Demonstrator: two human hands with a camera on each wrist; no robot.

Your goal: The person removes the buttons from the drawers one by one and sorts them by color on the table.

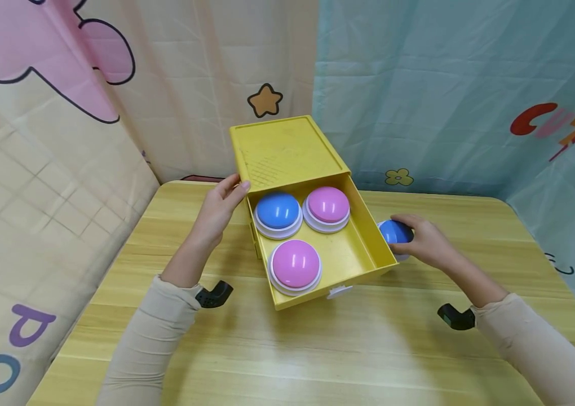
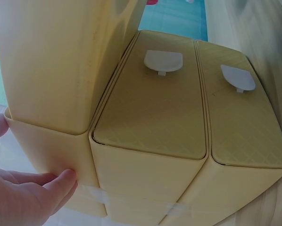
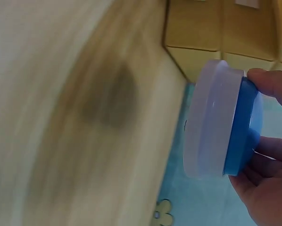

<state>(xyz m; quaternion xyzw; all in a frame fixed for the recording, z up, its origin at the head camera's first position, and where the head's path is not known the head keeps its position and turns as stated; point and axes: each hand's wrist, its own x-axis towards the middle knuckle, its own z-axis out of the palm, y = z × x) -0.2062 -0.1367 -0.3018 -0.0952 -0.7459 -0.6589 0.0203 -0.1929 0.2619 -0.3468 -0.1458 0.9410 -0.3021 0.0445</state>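
A yellow drawer cabinet (image 1: 287, 152) stands on the table with its top drawer (image 1: 350, 254) pulled out. Inside the drawer lie a blue push button (image 1: 278, 211) and two pink push buttons, one at the back (image 1: 327, 205) and one at the front (image 1: 296, 264), all on white bases. My left hand (image 1: 219, 208) rests at the cabinet's upper left edge, thumb on top and fingers against the side (image 2: 79, 155). Just right of the drawer, my right hand (image 1: 424, 242) holds another blue push button (image 3: 244, 127) between thumb and fingers, its white base turned away from the palm.
Below the top drawer, the left wrist view shows two closed drawers (image 2: 150, 103) with white pull tabs. A wooden table (image 1: 277, 361) lies under everything. Patterned curtains (image 1: 409, 73) hang behind and at both sides.
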